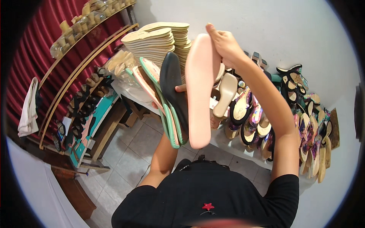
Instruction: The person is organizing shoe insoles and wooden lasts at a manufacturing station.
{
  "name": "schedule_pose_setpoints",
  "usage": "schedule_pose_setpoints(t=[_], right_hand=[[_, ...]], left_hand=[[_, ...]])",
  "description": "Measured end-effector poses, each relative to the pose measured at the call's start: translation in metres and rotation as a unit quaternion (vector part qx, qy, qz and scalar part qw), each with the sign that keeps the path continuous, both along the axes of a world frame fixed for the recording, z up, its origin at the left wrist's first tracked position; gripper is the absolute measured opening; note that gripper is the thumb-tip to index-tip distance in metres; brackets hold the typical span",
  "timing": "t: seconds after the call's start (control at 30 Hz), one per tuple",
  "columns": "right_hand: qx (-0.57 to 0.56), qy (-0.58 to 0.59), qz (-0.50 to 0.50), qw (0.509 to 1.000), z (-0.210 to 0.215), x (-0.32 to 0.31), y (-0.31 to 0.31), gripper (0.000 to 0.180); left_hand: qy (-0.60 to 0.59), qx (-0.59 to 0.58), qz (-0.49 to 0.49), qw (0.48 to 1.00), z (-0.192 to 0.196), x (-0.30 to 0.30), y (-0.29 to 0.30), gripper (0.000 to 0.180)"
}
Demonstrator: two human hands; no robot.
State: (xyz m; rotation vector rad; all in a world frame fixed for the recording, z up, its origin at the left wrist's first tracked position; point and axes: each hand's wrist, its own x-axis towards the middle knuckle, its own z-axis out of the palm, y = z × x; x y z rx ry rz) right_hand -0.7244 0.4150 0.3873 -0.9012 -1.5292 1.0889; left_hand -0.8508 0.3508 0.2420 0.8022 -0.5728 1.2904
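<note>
Your right hand (226, 43) grips the pink insole (201, 91) at the right edge of its broad end, fingertips hidden. Insole is airborne, crossing the table's (243, 151) near edge in view; long axis near upright, broad end away from you, narrow end toward your body. Your left hand (181, 88), mostly hidden, clasps the sole bundle (173, 76) just left. Moving room: over tiled floor (125, 150), left of the table.
</note>
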Motion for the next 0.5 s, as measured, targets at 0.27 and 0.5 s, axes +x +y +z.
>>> schedule_pose_setpoints(t=[0.27, 0.5], right_hand=[[0.067, -0.045, -0.092, 0.992, -0.040, -0.041, 0.033, 0.051], [0.002, 0.024, -0.028, 0.999, -0.052, -0.016, -0.004, 0.048]], left_hand=[[0.074, -0.112, -0.049, 0.990, 0.002, -0.003, 0.000, 0.067], [0.150, -0.193, -0.095, 0.965, 0.006, -0.026, 0.004, 0.064]])
